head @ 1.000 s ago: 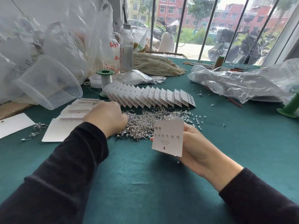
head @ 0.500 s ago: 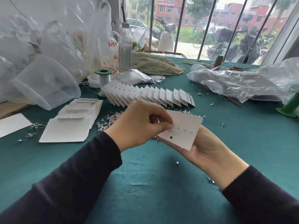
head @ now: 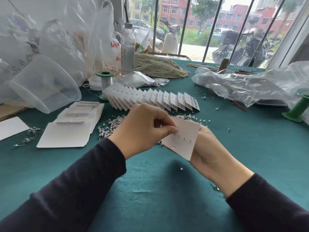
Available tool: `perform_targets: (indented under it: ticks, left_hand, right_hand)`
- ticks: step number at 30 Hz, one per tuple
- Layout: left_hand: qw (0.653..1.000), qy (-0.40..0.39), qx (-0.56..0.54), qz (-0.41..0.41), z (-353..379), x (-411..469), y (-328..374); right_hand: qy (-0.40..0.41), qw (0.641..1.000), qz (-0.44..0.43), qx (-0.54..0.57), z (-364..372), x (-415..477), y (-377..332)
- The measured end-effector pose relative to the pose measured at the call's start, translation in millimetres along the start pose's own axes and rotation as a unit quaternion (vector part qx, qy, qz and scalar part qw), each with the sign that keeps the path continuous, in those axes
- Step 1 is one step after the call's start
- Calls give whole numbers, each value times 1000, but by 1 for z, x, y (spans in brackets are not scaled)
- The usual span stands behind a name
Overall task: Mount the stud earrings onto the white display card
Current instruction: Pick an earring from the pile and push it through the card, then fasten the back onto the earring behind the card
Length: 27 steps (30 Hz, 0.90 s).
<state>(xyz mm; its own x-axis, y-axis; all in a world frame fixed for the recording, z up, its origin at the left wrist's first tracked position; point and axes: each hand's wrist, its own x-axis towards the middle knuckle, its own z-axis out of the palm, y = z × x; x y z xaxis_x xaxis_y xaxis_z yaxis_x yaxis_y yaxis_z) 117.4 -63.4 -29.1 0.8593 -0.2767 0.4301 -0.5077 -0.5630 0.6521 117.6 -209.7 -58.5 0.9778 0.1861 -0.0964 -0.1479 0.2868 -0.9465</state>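
Observation:
My right hand (head: 210,148) holds a white display card (head: 185,136) from beneath, tilted above the green table. Several small studs sit in a row on the card's face. My left hand (head: 143,129) has its thumb and fingers pinched at the card's left edge, at the row's left end; the stud it may hold is hidden by the fingertips. A heap of loose silver stud earrings (head: 113,126) lies on the cloth behind both hands, partly hidden by them.
A fanned row of filled cards (head: 150,99) lies beyond the heap. Blank cards (head: 70,131) are stacked at left beside a tipped clear plastic bowl (head: 41,84). Plastic bags (head: 242,86), green spools (head: 297,111), a bottle (head: 127,47) and pearl strands (head: 158,66) crowd the back. One stud (head: 181,168) lies loose near me.
My left hand left the stud heap and came to the card. My right hand tilted the card from upright to nearly flat. In the last half second both hands barely moved.

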Motion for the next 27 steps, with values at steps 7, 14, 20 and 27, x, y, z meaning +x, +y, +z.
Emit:
perform_targets:
  ticks: [7, 14, 20, 27]
  left_hand:
    - [998, 1, -29, -53, 9, 0, 1]
    - [887, -94, -372, -255, 8, -1, 1]
    - [862, -13, -356, -361, 4, 2, -6]
    - [849, 1, -344, -400, 4, 5, -20]
  right_hand:
    - [118, 950, -177, -230, 0, -1, -1]
    - [152, 798, -346, -470, 1, -2, -2]
    - [241, 763, -316, -509, -22, 5, -18]
    - [150, 709, -74, -685, -47, 22, -6]
